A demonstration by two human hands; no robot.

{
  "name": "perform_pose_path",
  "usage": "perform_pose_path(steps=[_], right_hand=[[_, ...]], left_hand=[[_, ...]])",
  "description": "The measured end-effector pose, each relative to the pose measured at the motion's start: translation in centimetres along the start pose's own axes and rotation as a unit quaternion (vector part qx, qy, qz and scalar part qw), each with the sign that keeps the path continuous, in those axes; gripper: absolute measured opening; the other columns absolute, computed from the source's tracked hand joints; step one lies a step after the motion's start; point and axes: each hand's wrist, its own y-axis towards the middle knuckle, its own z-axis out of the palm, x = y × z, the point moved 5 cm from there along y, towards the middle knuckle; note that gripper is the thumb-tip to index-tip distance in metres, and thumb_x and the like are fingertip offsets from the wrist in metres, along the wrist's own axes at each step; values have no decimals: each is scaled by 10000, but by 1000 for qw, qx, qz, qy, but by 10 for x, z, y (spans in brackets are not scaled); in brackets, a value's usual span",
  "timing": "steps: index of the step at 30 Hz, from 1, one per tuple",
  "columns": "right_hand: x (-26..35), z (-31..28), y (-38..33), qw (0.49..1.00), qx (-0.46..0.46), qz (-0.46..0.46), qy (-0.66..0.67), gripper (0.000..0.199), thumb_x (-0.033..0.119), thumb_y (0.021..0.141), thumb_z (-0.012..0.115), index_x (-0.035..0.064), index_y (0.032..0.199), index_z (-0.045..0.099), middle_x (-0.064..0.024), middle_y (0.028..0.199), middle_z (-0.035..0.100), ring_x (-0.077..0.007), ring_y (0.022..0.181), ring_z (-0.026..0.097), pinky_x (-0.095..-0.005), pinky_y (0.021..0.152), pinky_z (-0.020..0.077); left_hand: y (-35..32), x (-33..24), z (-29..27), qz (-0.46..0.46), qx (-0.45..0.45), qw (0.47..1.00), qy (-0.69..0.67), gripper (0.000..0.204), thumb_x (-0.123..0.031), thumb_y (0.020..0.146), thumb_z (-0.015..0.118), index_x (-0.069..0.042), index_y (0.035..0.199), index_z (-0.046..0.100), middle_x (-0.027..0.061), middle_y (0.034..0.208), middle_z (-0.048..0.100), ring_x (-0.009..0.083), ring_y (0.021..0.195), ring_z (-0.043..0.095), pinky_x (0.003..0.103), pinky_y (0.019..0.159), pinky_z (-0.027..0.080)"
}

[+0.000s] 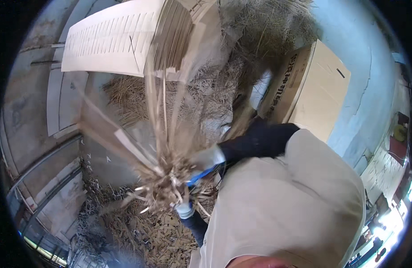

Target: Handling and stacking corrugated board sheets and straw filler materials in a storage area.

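Observation:
A loose bundle of brown paper or cardboard strips (172,178) is in front of me, its long ends fanning up and to the left, smeared by motion. My right hand (208,158), in a pale grey glove below a dark sleeve, is closed on the bundle's right side. Beside this glove runs a narrow blue strip (201,175); its kind cannot be made out. My left hand (184,210) reaches the bundle from below, a pale cuff showing above a dark sleeve. The strips hide its fingers.
A stack of slotted cardboard sheets (112,38) stands at the far left. Straw-like strips (130,98) lie behind the bundle, and short brown scraps (166,241) cover the floor below. A cardboard box (322,87) leans at the right by a pale blue wall (349,49). Metal rails (45,161) run at the left.

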Motion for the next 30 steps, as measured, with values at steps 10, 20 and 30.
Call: perform_pose_path(steps=[10, 20, 30], right_hand=[[62, -30, -28, 972, -98, -173, -123, 193, 129, 916, 600, 26, 1079, 615, -74, 1051, 675, -238, 913, 650, -366, 807, 529], [-134, -231, -242, 584, -778, -26, 231, 332, 185, 953, 591, -15, 1218, 598, -107, 1062, 695, -225, 869, 682, -319, 825, 539], [-206, -499, -426, 445, -836, 320, -14, 1193, 710, 763, 654, -90, 1483, 138, -296, 1187, 564, -313, 969, 639, -408, 869, 518]], left_hand=[[17, -13, 20, -88, 159, 960, -215, 522, -28, 744, 747, -65, 1239, 584, 93, 1071, 643, 199, 907, 632, 321, 773, 534], [146, -222, 340, -124, 569, 743, -330, 558, 12, 696, 759, 12, 1220, 565, 84, 1101, 669, 169, 913, 663, 299, 826, 541], [317, -274, 686, 175, 441, 879, 35, 588, -250, 709, 836, 23, 1160, 575, 164, 1087, 671, 261, 960, 660, 375, 898, 509]])
